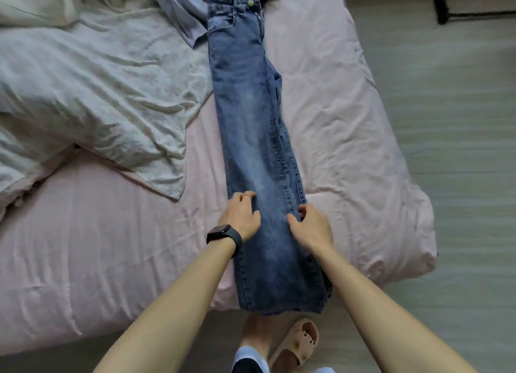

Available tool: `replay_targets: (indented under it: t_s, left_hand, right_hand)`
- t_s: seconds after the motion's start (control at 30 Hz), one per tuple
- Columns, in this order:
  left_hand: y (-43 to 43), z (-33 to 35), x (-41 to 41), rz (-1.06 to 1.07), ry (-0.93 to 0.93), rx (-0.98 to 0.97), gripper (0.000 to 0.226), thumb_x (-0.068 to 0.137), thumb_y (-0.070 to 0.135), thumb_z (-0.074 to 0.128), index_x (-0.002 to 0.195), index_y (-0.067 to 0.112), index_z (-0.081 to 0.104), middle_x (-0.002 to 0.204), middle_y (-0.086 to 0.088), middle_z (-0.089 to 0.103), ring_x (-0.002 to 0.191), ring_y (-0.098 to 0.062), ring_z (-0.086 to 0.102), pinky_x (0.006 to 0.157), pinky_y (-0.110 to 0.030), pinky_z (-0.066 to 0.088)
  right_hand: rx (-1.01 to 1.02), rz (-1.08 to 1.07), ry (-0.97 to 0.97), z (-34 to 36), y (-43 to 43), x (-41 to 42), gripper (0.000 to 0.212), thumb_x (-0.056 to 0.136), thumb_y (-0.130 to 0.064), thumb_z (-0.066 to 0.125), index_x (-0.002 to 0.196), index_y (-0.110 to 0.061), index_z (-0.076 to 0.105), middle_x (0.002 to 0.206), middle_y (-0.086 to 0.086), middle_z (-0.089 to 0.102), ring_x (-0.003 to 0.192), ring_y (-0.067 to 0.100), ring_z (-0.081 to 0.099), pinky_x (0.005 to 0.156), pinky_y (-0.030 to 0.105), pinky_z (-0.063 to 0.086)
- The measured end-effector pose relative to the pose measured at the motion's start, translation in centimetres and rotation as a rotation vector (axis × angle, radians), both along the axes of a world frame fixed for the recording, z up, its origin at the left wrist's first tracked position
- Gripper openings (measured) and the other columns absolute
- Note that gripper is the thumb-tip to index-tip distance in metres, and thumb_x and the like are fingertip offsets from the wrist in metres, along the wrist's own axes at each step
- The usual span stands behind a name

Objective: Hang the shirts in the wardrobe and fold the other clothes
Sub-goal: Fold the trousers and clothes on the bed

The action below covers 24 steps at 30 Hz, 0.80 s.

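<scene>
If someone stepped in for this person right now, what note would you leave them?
Left hand: fingers pinching the left edge of the jeans.
Right hand: fingers pinching the right edge, level with the left.
Jeans: folded leg over leg, lying lengthwise on the bed, waistband at the far end, hems hanging over the near edge.
Lilac garment: loose at the far end, partly under the waistband.
Done: jeans halved lengthwise.
Left: fold the jeans crosswise, then deal with the lilac garment. No wardrobe in view.
</scene>
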<state>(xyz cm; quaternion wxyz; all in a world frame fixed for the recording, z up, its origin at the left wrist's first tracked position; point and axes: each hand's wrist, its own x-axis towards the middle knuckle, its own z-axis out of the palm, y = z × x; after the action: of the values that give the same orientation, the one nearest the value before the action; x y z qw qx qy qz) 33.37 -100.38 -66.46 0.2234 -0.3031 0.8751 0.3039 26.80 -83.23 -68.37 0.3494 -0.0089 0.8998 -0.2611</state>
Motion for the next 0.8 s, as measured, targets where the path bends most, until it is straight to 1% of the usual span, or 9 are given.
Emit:
replay_targets:
  t_s: [0.17, 0.27, 0.37, 0.43, 0.5, 0.57, 0.63, 0.7, 0.8]
  left_hand:
    - [-4.9, -0.3, -8.2, -0.218, 0.066, -0.174, 0.054, 0.095, 0.021, 0.051, 0.148, 0.022, 0.039, 0.139, -0.007, 0.043, 0.126, -0.029, 0.045, 0.1, -0.041, 0.044]
    - [-7.5, -0.5, -13.7, -0.379, 0.086, -0.253, 0.065, 0.095, 0.017, 0.05, 0.154, 0.033, 0.028, 0.144, -0.007, 0.04, 0.126, -0.031, 0.045, 0.096, -0.042, 0.044]
    - [-9.0, -1.0, -17.4, -0.598, 0.14, -0.369, 0.078, 0.093, 0.009, 0.051, 0.155, 0.045, 0.019, 0.15, -0.011, 0.034, 0.125, -0.034, 0.046, 0.091, -0.042, 0.045]
    - [-9.6, -1.5, -19.1, -0.724, 0.162, -0.452, 0.073, 0.092, 0.009, 0.054, 0.152, 0.044, 0.029, 0.15, -0.011, 0.034, 0.124, -0.033, 0.046, 0.089, -0.041, 0.044]
    - [-9.9, -1.9, -20.4, -0.793, 0.221, -0.514, 0.053, 0.09, 0.014, 0.06, 0.137, 0.037, 0.052, 0.141, -0.009, 0.046, 0.116, -0.032, 0.052, 0.084, -0.041, 0.043]
    - [-10.1, -2.1, -21.0, -0.788, 0.301, -0.542, 0.036, 0.084, 0.015, 0.066, 0.118, 0.027, 0.066, 0.119, -0.007, 0.06, 0.099, -0.031, 0.06, 0.076, -0.039, 0.043]
    - [-10.4, -1.9, -21.3, -0.685, 0.312, -0.516, 0.026, 0.085, 0.016, 0.064, 0.11, 0.022, 0.066, 0.104, -0.005, 0.065, 0.092, -0.032, 0.061, 0.075, -0.039, 0.044]
    - [-10.6, -1.7, -21.1, -0.575, 0.244, -0.449, 0.022, 0.092, 0.018, 0.055, 0.113, 0.021, 0.062, 0.102, -0.004, 0.065, 0.097, -0.032, 0.059, 0.077, -0.04, 0.043]
    - [-10.9, -1.5, -20.9, -0.567, 0.171, -0.39, 0.026, 0.095, 0.019, 0.05, 0.12, 0.021, 0.059, 0.107, -0.004, 0.065, 0.101, -0.031, 0.057, 0.078, -0.04, 0.042]
  right_hand:
    - [-0.022, -0.041, -0.011, -1.1, -5.5, -6.0, 0.042, 0.09, -0.048, 0.06, 0.123, -0.022, 0.061, 0.121, 0.001, 0.067, 0.116, 0.028, 0.059, 0.093, 0.038, 0.049]
    - [-0.038, -0.093, -0.016, -1.6, -8.4, -9.7, 0.037, 0.09, -0.047, 0.062, 0.118, -0.023, 0.062, 0.114, 0.001, 0.069, 0.112, 0.027, 0.061, 0.091, 0.037, 0.049]
    - [-0.054, -0.075, 0.01, -1.1, -9.6, -11.3, 0.018, 0.093, -0.041, 0.062, 0.099, -0.024, 0.064, 0.103, 0.001, 0.069, 0.103, 0.028, 0.062, 0.082, 0.036, 0.048]
    - [-0.067, -0.094, 0.068, -0.5, -9.3, -11.3, 0.017, 0.094, -0.038, 0.06, 0.084, -0.024, 0.058, 0.089, -0.003, 0.064, 0.09, 0.025, 0.059, 0.072, 0.034, 0.044]
    - [-0.113, -0.139, 0.145, 0.0, -8.3, -10.7, 0.017, 0.094, -0.037, 0.06, 0.084, -0.024, 0.058, 0.083, -0.008, 0.059, 0.081, 0.017, 0.054, 0.068, 0.032, 0.039]
    - [-0.162, -0.147, 0.186, -0.1, -7.3, -10.0, 0.014, 0.095, -0.037, 0.059, 0.089, -0.025, 0.064, 0.083, -0.009, 0.061, 0.081, 0.014, 0.055, 0.07, 0.031, 0.041]
    - [-0.195, -0.135, 0.113, -0.8, -7.2, -10.3, 0.017, 0.096, -0.039, 0.057, 0.094, -0.027, 0.068, 0.089, -0.009, 0.066, 0.087, 0.016, 0.06, 0.076, 0.032, 0.047]
    - [-0.203, -0.155, 0.033, -1.4, -7.9, -11.7, 0.022, 0.097, -0.042, 0.052, 0.099, -0.029, 0.068, 0.098, -0.008, 0.069, 0.094, 0.019, 0.063, 0.083, 0.034, 0.05]
    - [-0.185, -0.173, 0.042, -1.8, -9.7, -15.0, 0.029, 0.094, -0.049, 0.054, 0.113, -0.029, 0.062, 0.115, -0.005, 0.063, 0.107, 0.02, 0.062, 0.091, 0.035, 0.049]
